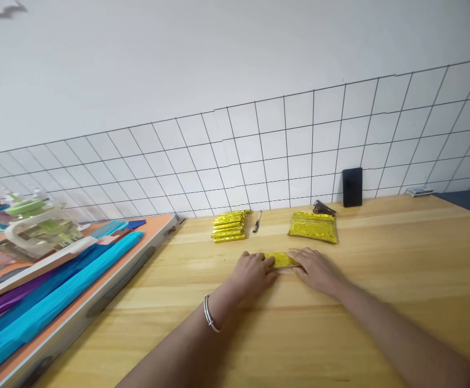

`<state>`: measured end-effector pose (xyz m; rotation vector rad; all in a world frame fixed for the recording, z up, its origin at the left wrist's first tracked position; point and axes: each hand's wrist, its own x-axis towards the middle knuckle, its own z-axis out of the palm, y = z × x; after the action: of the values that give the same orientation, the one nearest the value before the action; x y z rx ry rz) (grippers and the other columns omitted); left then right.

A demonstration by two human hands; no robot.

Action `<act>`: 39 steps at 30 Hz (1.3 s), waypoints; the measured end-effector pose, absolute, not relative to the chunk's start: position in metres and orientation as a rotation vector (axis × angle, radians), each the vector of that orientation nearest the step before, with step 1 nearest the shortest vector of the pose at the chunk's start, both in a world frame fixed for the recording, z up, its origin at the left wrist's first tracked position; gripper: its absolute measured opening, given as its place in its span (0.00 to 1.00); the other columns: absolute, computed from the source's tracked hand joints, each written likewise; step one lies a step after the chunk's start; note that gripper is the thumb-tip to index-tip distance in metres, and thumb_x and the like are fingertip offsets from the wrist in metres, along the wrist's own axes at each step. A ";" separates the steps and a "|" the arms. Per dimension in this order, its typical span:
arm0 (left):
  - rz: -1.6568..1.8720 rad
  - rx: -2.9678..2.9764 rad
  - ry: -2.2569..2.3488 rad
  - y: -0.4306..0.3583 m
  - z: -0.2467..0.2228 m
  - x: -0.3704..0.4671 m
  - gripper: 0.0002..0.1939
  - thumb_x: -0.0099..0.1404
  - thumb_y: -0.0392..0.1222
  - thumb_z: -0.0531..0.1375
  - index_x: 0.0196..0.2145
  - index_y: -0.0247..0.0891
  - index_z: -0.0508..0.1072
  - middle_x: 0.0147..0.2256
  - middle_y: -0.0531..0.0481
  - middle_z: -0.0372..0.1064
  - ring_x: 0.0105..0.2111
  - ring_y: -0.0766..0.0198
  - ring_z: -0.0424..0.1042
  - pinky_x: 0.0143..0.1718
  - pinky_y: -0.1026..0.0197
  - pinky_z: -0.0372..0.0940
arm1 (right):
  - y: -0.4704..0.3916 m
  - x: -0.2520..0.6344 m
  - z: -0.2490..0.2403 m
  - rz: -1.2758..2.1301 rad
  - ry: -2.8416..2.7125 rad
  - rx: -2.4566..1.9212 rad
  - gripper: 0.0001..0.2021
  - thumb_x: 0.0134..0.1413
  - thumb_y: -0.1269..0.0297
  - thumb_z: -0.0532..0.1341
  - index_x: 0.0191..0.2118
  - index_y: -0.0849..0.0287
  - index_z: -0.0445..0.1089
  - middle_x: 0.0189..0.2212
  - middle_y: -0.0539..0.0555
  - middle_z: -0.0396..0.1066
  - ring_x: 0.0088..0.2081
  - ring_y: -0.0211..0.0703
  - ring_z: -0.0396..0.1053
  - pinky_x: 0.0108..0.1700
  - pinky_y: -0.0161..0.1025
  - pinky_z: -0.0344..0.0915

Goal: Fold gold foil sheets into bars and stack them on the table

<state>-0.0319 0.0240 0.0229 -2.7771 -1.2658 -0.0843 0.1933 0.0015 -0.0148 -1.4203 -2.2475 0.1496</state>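
A narrow strip of shiny gold foil (280, 260) lies on the wooden table between my hands. My left hand (255, 272), with a silver bangle at the wrist, presses its fingers together on the strip's left end. On the right end, my right hand (313, 269) holds the foil under its fingertips. Behind my left hand is a pile of rolled gold foil pieces (229, 226). A flat stack of gold foil (313, 227) sits behind my right hand. Between pile and stack lies a slim pen-like tool (256, 222).
A black stapler-like item (324, 207) lies behind the foil stack, near an upright black device (352, 187) against the tiled wall. An orange-topped board (154, 231) at left carries blue and purple paper and a pale basket (36, 237). Small cards (420, 192) lie back right.
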 end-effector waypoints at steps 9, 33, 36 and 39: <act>-0.275 -2.882 -1.175 0.025 0.002 -0.016 0.18 0.67 0.46 0.45 0.49 0.37 0.64 0.53 0.42 0.60 0.51 0.57 0.62 0.52 0.56 0.57 | 0.001 0.189 -0.011 0.071 -2.447 -1.463 0.23 0.57 0.65 0.47 0.59 0.52 0.58 0.60 0.53 0.55 0.60 0.48 0.51 0.58 0.49 0.48; -0.342 -3.450 -1.191 0.064 0.024 -0.070 0.16 0.65 0.45 0.51 0.49 0.47 0.68 0.46 0.56 0.70 0.42 0.64 0.70 0.45 0.66 0.61 | 0.015 0.212 -0.030 0.219 -2.317 -1.369 0.18 0.58 0.61 0.50 0.52 0.53 0.67 0.52 0.50 0.67 0.56 0.46 0.60 0.57 0.47 0.56; -0.378 -3.393 -1.332 0.064 0.022 -0.070 0.15 0.64 0.46 0.51 0.46 0.45 0.71 0.39 0.55 0.73 0.37 0.64 0.71 0.41 0.65 0.62 | 0.016 0.213 -0.032 0.221 -2.167 -1.416 0.17 0.57 0.58 0.51 0.47 0.53 0.71 0.47 0.51 0.71 0.50 0.48 0.66 0.54 0.46 0.61; -0.533 -3.260 -1.499 0.067 0.013 -0.068 0.16 0.63 0.47 0.52 0.45 0.43 0.72 0.38 0.53 0.73 0.36 0.62 0.70 0.39 0.65 0.61 | 0.014 0.213 -0.029 0.250 -2.031 -1.472 0.17 0.57 0.57 0.52 0.47 0.54 0.70 0.46 0.53 0.72 0.47 0.48 0.68 0.49 0.45 0.64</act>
<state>-0.0679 0.0666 0.0135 -3.2602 -1.4987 -0.5334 0.2132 0.0136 -0.0287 -1.4721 -2.0310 0.2499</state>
